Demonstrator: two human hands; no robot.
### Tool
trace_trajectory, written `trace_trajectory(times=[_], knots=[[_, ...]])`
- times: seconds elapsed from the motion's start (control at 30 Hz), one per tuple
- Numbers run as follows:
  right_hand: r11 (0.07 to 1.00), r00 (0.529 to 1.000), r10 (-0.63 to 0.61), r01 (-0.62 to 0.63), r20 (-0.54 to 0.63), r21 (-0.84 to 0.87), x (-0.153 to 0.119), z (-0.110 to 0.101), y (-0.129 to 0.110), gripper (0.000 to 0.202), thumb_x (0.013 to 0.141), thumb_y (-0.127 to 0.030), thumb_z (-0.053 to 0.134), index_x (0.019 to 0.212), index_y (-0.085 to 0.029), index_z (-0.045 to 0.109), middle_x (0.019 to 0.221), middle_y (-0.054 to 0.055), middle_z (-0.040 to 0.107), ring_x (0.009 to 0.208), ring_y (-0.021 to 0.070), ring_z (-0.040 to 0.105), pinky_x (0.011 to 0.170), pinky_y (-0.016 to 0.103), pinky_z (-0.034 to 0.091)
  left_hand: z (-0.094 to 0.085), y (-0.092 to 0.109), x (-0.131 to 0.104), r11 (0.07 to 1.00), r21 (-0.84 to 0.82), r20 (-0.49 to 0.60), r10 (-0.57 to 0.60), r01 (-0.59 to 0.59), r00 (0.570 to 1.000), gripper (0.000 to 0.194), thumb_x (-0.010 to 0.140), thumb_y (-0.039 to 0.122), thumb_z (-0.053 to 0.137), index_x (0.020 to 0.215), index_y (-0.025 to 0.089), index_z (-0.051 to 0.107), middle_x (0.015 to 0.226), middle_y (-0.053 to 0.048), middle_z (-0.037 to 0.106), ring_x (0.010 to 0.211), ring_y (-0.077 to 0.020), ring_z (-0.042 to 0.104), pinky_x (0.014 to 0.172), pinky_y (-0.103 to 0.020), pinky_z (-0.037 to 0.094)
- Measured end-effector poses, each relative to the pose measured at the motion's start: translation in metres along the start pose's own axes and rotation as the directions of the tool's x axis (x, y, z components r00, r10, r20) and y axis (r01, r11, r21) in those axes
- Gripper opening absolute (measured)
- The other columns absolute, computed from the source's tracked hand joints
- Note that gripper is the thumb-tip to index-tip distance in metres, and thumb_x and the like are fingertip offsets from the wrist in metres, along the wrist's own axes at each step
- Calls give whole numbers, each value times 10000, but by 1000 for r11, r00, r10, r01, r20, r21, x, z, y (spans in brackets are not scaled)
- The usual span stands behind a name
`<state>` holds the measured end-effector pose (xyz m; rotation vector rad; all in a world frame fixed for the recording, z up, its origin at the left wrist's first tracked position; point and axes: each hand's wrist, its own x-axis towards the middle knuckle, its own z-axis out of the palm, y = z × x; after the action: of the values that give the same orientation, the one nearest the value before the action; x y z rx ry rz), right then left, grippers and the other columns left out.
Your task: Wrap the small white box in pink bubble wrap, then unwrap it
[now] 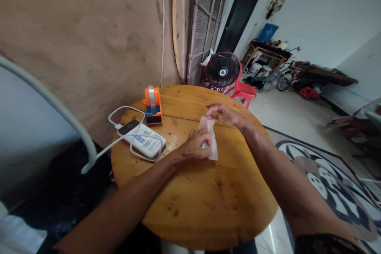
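Note:
A whitish, translucent wrapped bundle (211, 127), which looks like bubble wrap, lies on the round wooden table (208, 202). My left hand (198, 145) rests over its middle, the fingers curled and the thumb pressing near its lower part. What is inside the wrap cannot be made out. At the bundle's far end is my right hand (223, 114), its fingers bent and apart, the tips close to the wrap's upper edge. Whether those tips touch it is hard to tell. To the left stands an orange and blue tape dispenser (153, 105) with a roll of clear tape.
A white power bank (145, 141) with a white cable (126, 108) lies at the table's left side. Beyond the far edge are a fan (222, 69) and a red plastic chair (245, 88). A panda-patterned rug (324, 178) covers floor on the right.

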<state>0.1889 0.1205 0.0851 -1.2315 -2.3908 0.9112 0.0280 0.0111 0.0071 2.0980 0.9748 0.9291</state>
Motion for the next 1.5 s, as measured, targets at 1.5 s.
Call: trace_trajectory(times=[1.5], knots=[[996,981,64,-50,-181,78,-15,16,-19,231,776,-177,634,993,-194,557,625,-86,419,563,82,401,562,213,334,9,5,-14,985,173,-123,10,11,992,133,709,196,550,839,194,582,1039,-51,631,974,-239,521,905,-387,393]])
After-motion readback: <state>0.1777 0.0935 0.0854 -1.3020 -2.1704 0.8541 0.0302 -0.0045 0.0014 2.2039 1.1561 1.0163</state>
